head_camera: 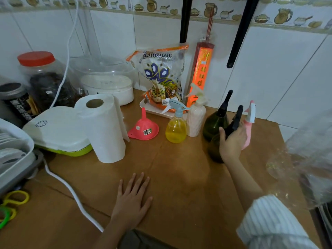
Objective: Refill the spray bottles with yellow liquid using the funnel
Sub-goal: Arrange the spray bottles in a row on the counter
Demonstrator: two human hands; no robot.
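Note:
A pink funnel [143,127] lies mouth-down on the brown counter [179,177]. To its right stands a small spray bottle with yellow liquid [176,129] and a blue-white trigger, then a white ribbed spray bottle [195,121]. Two dark green spray bottles with black triggers follow: one at the back [214,125], one nearer [214,150]. My right hand [232,142] wraps the nearer green bottle at its neck. A pink spray bottle [248,123] stands just behind that hand. My left hand [133,198] rests flat on the counter, fingers spread.
A paper towel roll [106,128] stands left of the funnel, beside a white-and-green box [57,133]. Jars, a white appliance and a rice bag [161,78] on a tray line the tiled wall. A white cable [71,193] crosses the counter. Crinkled clear plastic [309,159] fills the right edge.

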